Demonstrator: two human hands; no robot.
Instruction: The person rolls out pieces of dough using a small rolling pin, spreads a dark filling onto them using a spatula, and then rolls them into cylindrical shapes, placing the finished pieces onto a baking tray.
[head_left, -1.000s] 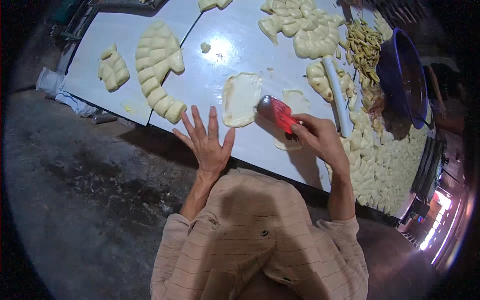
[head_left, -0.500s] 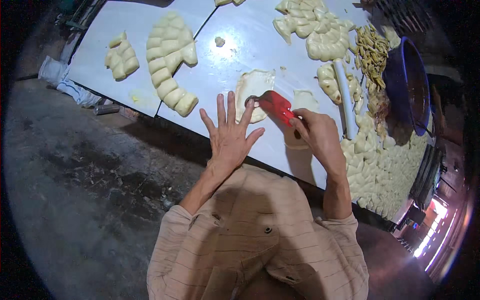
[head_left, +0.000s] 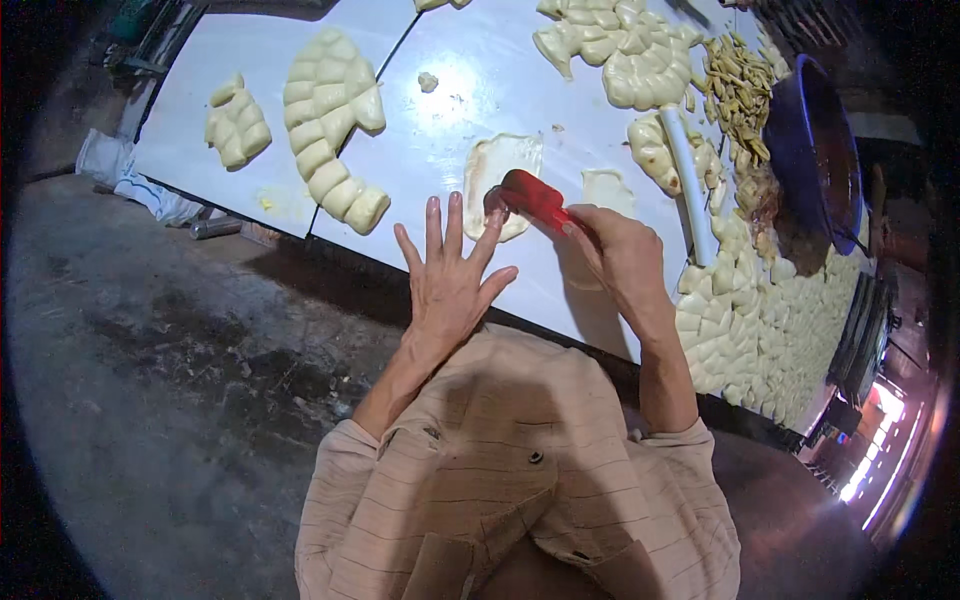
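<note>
At frame centre I log one dough sheet [head_left: 503, 157], long axis up-frame, up-right of the nearer left hand [head_left: 447, 295], fingers splayed; right hand [head_left: 622, 255], fingers gripping red tool [head_left: 537, 198].

"What is showing over on the left?"
"You are having a gray floor [head_left: 200, 400] there, and it is showing dark stains. A crumpled white bag [head_left: 104, 160] is lying off to your side, and a gray tube [head_left: 215, 228] is lying near it."
"And on the right?"
"A big blue tub [head_left: 790, 130] is standing beside your yellow bits [head_left: 735, 95]. Lower down, bright light [head_left: 873, 440] is shining."
</note>
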